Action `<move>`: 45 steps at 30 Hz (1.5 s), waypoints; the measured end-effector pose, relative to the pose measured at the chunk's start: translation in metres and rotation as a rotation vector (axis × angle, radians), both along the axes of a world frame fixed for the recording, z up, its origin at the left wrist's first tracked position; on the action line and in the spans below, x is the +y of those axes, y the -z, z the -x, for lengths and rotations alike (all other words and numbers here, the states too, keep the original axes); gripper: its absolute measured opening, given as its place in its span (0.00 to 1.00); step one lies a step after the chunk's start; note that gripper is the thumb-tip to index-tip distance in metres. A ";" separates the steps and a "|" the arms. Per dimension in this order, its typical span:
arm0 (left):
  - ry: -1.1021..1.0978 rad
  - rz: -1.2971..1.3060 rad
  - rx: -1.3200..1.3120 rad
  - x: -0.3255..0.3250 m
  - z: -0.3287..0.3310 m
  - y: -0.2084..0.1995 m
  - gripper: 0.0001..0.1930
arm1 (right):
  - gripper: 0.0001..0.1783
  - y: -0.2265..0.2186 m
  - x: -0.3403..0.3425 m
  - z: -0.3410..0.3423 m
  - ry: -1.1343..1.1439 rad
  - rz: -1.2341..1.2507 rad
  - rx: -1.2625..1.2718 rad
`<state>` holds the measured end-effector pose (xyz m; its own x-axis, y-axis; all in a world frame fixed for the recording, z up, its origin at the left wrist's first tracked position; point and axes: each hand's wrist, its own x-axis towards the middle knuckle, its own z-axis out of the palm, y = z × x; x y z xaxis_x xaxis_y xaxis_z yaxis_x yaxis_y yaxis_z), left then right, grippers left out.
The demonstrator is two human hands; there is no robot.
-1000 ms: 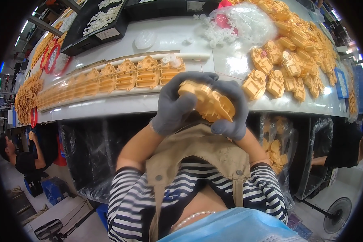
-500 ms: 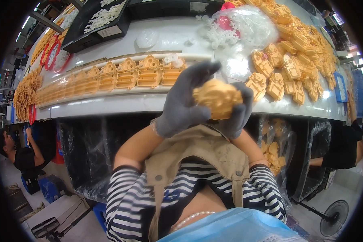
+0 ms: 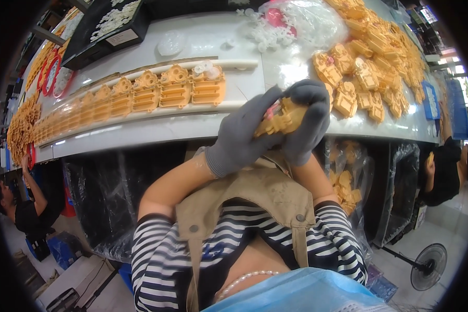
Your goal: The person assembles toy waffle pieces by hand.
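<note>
Both gloved hands hold one yellow-orange moulded plastic housing (image 3: 282,122) in front of my chest, over the table's near edge. My left hand (image 3: 240,132) grips it from the left, its thumb under the near side. My right hand (image 3: 308,117) wraps round its right end with bent fingers over the top. A small pinkish-red spot shows on the housing beside my left fingertips; I cannot make out what it is. Left of my hands, a row of similar housings (image 3: 145,93) stands along white rails (image 3: 229,105). Small translucent white pieces (image 3: 206,69) rest on the nearest one.
A large heap of housings (image 3: 379,57) covers the table's right side. Behind my hands lie white plastic parts (image 3: 270,35) and a clear bag (image 3: 317,23). A black bin (image 3: 109,31) stands far left. People work at both sides; a fan (image 3: 429,266) stands lower right.
The housing has been turned over in my hands, and a pinkish-red spot now shows. My right fingers have come up over its top. The whole view has shifted slightly.
</note>
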<state>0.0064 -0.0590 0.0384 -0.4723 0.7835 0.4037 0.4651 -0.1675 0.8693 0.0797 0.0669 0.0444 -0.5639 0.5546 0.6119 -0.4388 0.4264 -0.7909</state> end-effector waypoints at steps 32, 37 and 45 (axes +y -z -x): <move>0.115 0.070 -0.600 0.083 -0.003 0.030 0.32 | 0.22 0.039 0.068 -0.079 0.212 0.739 -0.231; 0.264 0.103 -0.701 0.148 -0.014 0.064 0.35 | 0.27 0.057 0.088 -0.079 0.267 0.700 -0.327; 0.154 0.208 -0.515 0.137 -0.028 0.050 0.32 | 0.30 0.041 0.080 -0.090 0.094 0.731 -0.272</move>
